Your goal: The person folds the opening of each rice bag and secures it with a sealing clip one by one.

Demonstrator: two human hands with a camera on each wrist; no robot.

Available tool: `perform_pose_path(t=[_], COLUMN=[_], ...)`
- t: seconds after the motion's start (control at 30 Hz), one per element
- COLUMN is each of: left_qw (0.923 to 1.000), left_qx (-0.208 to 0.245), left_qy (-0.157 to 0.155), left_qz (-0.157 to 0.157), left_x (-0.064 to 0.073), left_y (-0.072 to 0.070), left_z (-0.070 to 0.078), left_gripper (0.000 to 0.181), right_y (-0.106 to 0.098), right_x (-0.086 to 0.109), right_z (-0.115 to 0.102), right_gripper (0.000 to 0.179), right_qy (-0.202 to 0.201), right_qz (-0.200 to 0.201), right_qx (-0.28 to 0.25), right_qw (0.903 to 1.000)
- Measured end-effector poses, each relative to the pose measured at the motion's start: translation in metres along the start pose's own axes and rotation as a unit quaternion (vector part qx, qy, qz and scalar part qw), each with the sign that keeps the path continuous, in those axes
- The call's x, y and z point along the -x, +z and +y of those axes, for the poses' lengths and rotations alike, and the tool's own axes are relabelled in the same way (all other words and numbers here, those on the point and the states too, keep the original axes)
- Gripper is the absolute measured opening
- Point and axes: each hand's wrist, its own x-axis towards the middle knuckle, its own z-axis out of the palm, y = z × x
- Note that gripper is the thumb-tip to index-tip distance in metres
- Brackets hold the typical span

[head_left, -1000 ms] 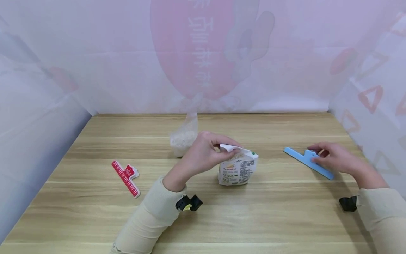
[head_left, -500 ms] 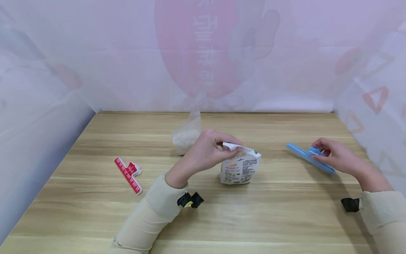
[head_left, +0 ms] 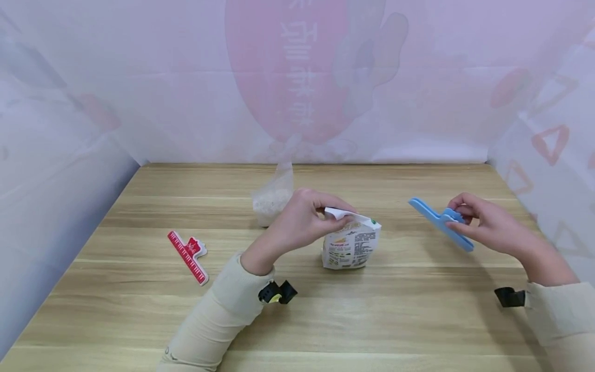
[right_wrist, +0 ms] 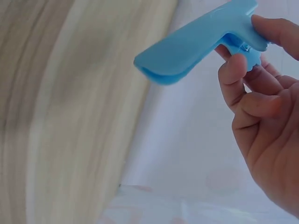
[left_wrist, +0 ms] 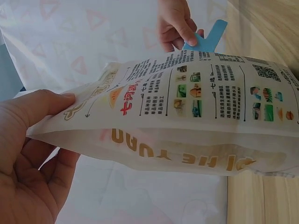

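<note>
- The left hand [head_left: 304, 219] pinched the top edge of the white bag [head_left: 350, 248], which stood near the middle of the bench [head_left: 372, 320], probably so that it did not tip.
- The mouth of this bag gaped (the left wrist view showed its inside).
- The right hand [head_left: 485, 222] held the blue clip [head_left: 436, 221] by its handle, nearer to the right edge, perhaps because one squeezes such a clip there.
- The red clip [head_left: 188, 257] lay toward the left edge and a see-through bag [head_left: 268, 205] toward the back edge, seemingly leaving the hands room.
</note>
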Motion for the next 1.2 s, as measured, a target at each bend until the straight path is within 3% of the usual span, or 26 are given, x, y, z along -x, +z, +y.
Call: perform_pose_path(t=[0.3, 0.5, 0.67, 1.2], left_qw=[1.0000, 1.0000, 1.0000, 0.9998], left_qx=[0.005, 0.006, 0.006, -0.009], left_qy=[0.005, 0.003, 0.003, 0.019], left_qz=[0.005, 0.006, 0.005, 0.007], left_x=[0.002, 0.002, 0.002, 0.004], left_y=[-0.001, -0.003, -0.004, -0.003], left_z=[0.001, 0.001, 0.002, -0.001], left_gripper=[0.011, 0.011, 0.011, 0.011], right_y=[-0.002, -0.001, -0.001, 0.008], right_x=[0.000, -0.001, -0.001, -0.002], right_z=[-0.035, -0.056, -0.072, -0.095], right_gripper=[0.028, 0.036, 0.032, 0.035], right_qy=[-0.042, -0.092, -0.104, -0.167], right_qz=[0.004, 0.024, 0.028, 0.033], right_qx=[-0.042, -0.002, 0.021, -0.039], right_qw=[0.9983, 0.9955, 0.9939, 0.9847])
